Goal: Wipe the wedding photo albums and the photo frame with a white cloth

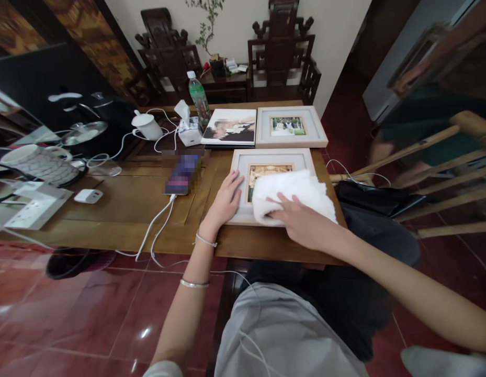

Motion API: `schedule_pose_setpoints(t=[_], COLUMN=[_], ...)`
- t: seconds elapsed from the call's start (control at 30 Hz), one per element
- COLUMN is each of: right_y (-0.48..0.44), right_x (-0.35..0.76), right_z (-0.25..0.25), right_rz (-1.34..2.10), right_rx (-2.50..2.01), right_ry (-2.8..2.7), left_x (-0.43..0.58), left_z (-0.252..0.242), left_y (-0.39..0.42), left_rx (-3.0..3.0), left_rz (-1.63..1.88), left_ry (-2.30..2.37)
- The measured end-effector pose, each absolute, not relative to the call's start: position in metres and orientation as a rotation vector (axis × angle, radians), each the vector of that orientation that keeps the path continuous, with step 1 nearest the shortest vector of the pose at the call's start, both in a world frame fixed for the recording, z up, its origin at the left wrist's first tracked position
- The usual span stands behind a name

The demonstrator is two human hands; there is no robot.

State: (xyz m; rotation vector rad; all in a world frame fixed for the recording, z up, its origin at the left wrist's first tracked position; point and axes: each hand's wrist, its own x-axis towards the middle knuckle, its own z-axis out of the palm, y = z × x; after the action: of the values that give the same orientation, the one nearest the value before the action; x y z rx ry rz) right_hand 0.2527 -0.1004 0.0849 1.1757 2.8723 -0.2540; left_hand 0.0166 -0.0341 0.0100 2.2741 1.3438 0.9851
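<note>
A light-coloured picture frame (243,157) lies flat on the wooden table in front of me, with a photo in its middle. Along its left edge, my left hand (227,201) rests with fingers stretched over the rim. My right hand (295,214) presses a folded white towel (290,186) onto the frame's right part, the fingers spread over the cloth's near edge. The towel hides much of the photo and the frame's lower right corner. Behind it lie a second picture frame (321,137) and a photo album or panel (227,137).
Left of the frame are a charging phone (182,174), a tissue box (191,132), a plastic bottle (199,99), a lidded white cup (147,126) and a power strip (38,204). Cables cross the table's front edge (156,238). A wooden chair (442,178) and another person (419,115) are at right.
</note>
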Motion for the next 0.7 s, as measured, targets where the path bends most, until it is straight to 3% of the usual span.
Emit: schedule_pose_setpoints(t=[0.23,0.37,0.53,0.7], right_y=[0.004,0.039,0.006,-0.072], right_x=[0.268,0.266,0.256,0.255], right_z=[0.06,0.061,0.063,0.088], right_rz=[0.155,0.201,0.162,-0.093], right_rx=[1.555,1.617,1.47,1.294], right_ry=[2.912,2.826,2.75,2.698], left_x=[0.015,0.014,0.015,0.018], left_z=[0.01,0.007,0.006,0.004], left_y=[-0.034,-0.033,-0.033,-0.034], left_rx=[2.275,2.268,2.246,2.244], left_rz=[0.996,1.031,1.058,1.079], left_ry=[1.313,1.306,1.306,1.331])
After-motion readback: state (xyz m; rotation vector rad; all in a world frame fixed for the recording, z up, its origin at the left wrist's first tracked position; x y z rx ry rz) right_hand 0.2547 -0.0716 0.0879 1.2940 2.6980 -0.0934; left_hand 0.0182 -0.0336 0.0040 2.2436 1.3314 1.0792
